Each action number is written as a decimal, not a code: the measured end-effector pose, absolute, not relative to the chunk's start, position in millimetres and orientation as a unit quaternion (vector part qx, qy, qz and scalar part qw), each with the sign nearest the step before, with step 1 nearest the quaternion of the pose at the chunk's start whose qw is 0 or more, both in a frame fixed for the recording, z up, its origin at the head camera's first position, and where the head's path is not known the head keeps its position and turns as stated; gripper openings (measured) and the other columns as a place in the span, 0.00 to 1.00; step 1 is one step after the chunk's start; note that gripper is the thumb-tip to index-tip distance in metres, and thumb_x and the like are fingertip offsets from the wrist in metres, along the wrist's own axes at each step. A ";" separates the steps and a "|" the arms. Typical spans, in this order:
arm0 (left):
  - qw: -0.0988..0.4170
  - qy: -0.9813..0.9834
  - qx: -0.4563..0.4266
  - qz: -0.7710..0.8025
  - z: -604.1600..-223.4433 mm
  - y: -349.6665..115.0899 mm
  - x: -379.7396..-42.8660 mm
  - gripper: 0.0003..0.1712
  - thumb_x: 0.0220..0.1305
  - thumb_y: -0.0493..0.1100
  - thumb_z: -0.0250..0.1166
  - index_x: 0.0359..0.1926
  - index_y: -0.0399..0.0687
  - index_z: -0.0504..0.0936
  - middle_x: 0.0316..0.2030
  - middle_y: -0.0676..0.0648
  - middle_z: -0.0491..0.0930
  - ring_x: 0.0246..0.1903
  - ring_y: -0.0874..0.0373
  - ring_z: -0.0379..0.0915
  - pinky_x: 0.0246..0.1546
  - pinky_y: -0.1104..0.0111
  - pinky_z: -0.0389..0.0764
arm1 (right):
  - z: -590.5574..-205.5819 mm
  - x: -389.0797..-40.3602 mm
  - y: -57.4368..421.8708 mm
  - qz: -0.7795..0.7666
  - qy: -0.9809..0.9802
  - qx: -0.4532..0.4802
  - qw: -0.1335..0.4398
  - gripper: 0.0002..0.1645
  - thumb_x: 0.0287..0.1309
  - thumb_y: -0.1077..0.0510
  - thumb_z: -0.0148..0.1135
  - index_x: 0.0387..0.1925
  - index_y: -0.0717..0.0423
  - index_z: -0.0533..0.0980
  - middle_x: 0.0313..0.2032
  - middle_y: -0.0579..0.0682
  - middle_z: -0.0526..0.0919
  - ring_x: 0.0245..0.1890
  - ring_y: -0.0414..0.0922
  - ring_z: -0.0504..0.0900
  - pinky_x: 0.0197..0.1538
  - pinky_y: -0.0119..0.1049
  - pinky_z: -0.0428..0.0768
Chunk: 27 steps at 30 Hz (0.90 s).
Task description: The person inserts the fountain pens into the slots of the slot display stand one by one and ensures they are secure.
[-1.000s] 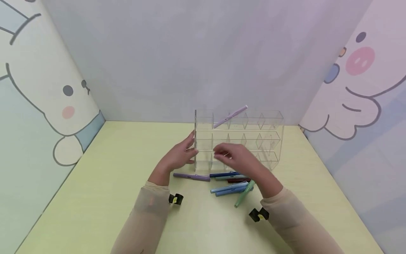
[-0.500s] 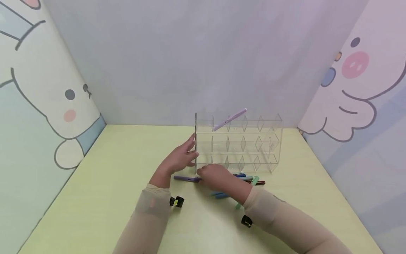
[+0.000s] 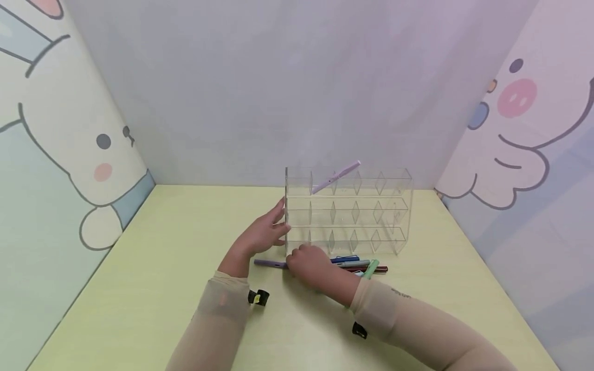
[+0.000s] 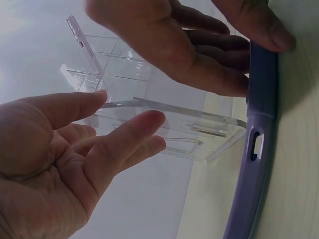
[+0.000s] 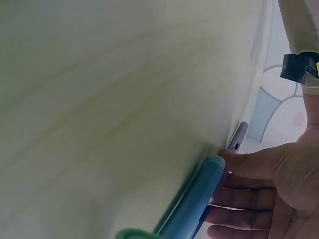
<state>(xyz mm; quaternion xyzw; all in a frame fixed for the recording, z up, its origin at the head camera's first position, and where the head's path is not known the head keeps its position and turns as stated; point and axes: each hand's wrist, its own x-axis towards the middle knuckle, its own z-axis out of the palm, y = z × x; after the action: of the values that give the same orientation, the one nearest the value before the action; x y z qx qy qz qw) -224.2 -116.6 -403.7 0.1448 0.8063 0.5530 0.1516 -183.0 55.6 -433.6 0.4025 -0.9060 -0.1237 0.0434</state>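
- Purple plastic pen [image 3: 270, 264] lies on the pale yellow counter [image 3: 139, 288] in front of the rack; only its left part shows in the head view, the rest being covered by your right hand.
- Your left hand [image 3: 260, 234] has its fingers spread at the rack's left side panel, where it also was a second ago; whether it bears any of the rack's weight you cannot tell.
- Your right hand [image 3: 308, 265] pinches the purple pen between thumb and fingers. A second ago it was up in front of the rack's lower row; now it is down at the pen, so the work seems to have shifted from the rack to this pen.
- Clear acrylic three-tier rack [image 3: 345, 209] stands upright where it was, a pale lavender pen [image 3: 336, 176] resting aslant in its top tier.
- Dark blue pen [image 3: 345, 259], grey pen [image 3: 357, 263], bright green pen [image 3: 372, 268] and dark red pen [image 3: 381, 269] lie bunched, partly behind your right forearm.
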 end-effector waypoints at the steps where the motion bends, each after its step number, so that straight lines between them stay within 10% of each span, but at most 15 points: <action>1: 0.151 0.806 0.146 0.553 -403.8 -116.8 -223.9 0.44 0.74 0.45 0.55 0.74 0.86 0.38 0.77 0.53 0.46 0.64 0.46 0.71 0.47 0.59 0.86 | -434.5 -182.8 55.7 -0.125 -0.904 0.406 0.044 0.06 0.62 0.53 0.64 0.34 0.49 0.83 0.29 0.45 0.83 0.25 0.42 0.75 0.24 0.34 0.77; 17: 0.158 0.803 0.149 0.555 -403.4 -116.5 -222.2 0.44 0.74 0.46 0.56 0.76 0.80 0.38 0.77 0.52 0.46 0.64 0.43 0.70 0.49 0.55 0.84 | -417.1 -185.5 72.1 0.031 -0.918 0.395 0.021 0.05 0.62 0.53 0.65 0.33 0.49 0.79 0.25 0.41 0.81 0.21 0.36 0.73 0.23 0.29 0.73; 27: 0.149 0.807 0.146 0.553 -404.6 -116.3 -222.2 0.45 0.74 0.44 0.55 0.74 0.86 0.37 0.77 0.53 0.46 0.64 0.44 0.69 0.47 0.58 0.85 | -391.6 -205.0 108.1 0.317 -0.882 0.340 -0.082 0.08 0.67 0.51 0.60 0.45 0.46 0.80 0.34 0.41 0.86 0.34 0.41 0.84 0.38 0.31 0.82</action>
<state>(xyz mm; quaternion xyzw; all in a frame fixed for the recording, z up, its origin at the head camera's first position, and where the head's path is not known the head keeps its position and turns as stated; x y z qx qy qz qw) -222.2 -116.3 -404.6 0.1458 0.8069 0.5525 0.1493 -205.0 108.1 -391.6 0.3401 -0.8815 0.3171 -0.0816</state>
